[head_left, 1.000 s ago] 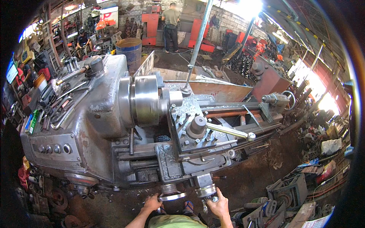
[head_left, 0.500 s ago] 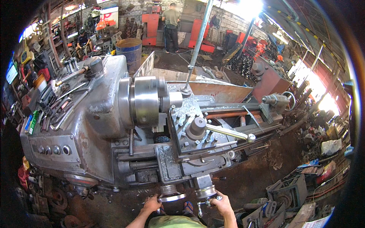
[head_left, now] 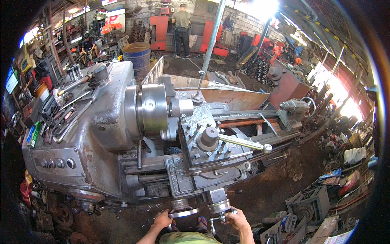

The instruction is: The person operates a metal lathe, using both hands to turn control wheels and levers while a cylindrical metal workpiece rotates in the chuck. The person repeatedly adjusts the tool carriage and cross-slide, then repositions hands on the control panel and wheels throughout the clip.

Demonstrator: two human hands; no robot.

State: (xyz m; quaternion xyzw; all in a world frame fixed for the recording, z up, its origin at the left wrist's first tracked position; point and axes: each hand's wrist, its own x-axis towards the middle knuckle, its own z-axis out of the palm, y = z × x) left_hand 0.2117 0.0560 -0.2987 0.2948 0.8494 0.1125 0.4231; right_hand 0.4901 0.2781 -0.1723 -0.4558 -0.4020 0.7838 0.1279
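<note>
A large metal lathe fills the middle of the view. At its front, my left hand (head_left: 163,219) is closed on the left rim of a handwheel (head_left: 187,213). My right hand (head_left: 237,220) has its fingers round the ball-ended crank handle (head_left: 222,217) beside it; the palm side is hidden. Above them sits the square tool post (head_left: 208,139) with several bolts and a long lever (head_left: 243,143). Shiny chips lie around it. Left of the post, the round chuck (head_left: 154,110) grips a short bright cylindrical workpiece (head_left: 186,107).
Hex keys and rods (head_left: 71,120) lie on the headstock (head_left: 109,122), above a button panel (head_left: 59,162). The tailstock (head_left: 294,107) stands at the right end of the bed. Behind are a blue drum (head_left: 136,59) and a standing person (head_left: 182,30). Metal scrap (head_left: 304,207) crowds the right floor.
The chuck's jaws have changed position, so it has turned. Both hands stay on the handwheel and crank with barely any shift. The view has moved slightly.
</note>
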